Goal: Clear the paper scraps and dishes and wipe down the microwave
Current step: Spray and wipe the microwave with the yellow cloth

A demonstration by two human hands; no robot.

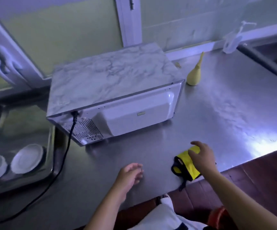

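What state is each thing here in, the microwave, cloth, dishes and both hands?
microwave: back facing the camera, cord plugged in.
yellow cloth: folded, near the counter edge.
right hand: open, over the yellow cloth.
left hand: open, holding nothing.
dishes: two, in the left basin.
gourd: upright beside the microwave.

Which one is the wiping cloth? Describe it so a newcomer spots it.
Start at the microwave on the steel counter, its back panel facing the camera. Come toward the counter's near edge: the cloth lies under the right hand. It is bright yellow with black trim, unlike the pale pear-shaped object standing beside the microwave.
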